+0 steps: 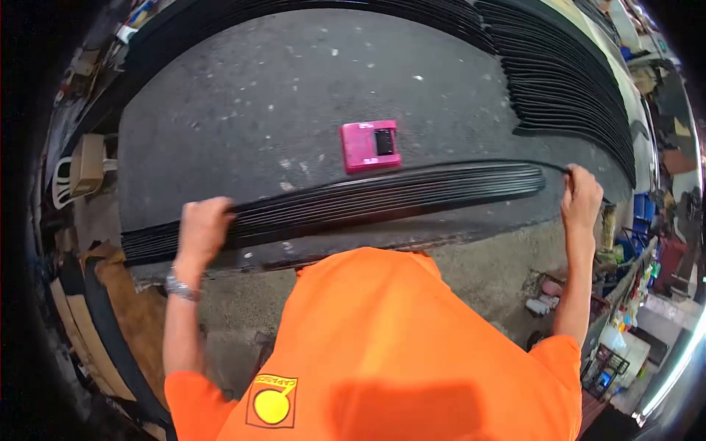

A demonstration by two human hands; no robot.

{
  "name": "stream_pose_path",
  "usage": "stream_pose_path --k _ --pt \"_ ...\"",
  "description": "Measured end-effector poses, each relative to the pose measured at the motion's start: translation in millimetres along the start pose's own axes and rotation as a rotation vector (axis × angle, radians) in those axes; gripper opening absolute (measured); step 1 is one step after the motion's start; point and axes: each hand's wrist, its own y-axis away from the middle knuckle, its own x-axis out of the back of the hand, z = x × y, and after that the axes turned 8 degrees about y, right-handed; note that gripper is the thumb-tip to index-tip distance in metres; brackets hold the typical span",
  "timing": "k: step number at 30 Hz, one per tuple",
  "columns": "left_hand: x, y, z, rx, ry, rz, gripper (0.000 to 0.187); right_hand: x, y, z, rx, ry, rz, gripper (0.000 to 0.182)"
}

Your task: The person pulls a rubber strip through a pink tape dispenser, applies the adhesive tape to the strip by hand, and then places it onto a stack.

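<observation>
A long stack of thin black strips (382, 195) lies slantwise across the near side of the dark table. My right hand (581, 197) pinches the right end of one black strip (551, 167), lifted a little away from the stack's rounded end. Over the left part of the stack, my left hand (204, 228) is closed at the back edge, apparently on the same strip; motion blurs its fingers. A bracelet or watch (182, 288) circles the left wrist. Just behind the stack sits a pink box-like device (360, 147) with a black window.
More black strips (566, 88) are fanned along the table's right side, and others (309, 6) line its far edge. The dark tabletop (243, 110) has pale specks. A brown box (88, 163) and white chair stand left; assorted goods crowd the right.
</observation>
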Motion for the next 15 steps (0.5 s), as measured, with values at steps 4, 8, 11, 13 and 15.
stream_pose_path --k 4,8,11,13,15 --pt "61.0 24.5 -40.5 0.331 0.016 0.149 0.015 1.7 -6.1 29.7 0.041 0.153 0.046 0.025" --pt "209.8 34.3 -46.0 0.278 -0.488 0.638 0.033 -32.4 -16.8 7.4 0.025 -0.037 -0.031 0.015" --pt "319.2 -15.7 99.4 -0.195 -0.979 0.882 0.026 -35.0 -42.0 -48.6 -0.140 -0.443 -0.164 0.012" --pt "349.0 -13.3 178.6 0.013 -1.091 0.915 0.030 -32.0 -58.8 -86.4 -0.164 -0.721 -0.128 0.015" --pt "359.7 -15.8 215.6 -0.011 -1.085 1.018 0.030 -36.5 -73.4 -121.1 -0.201 -1.057 -0.144 0.016"
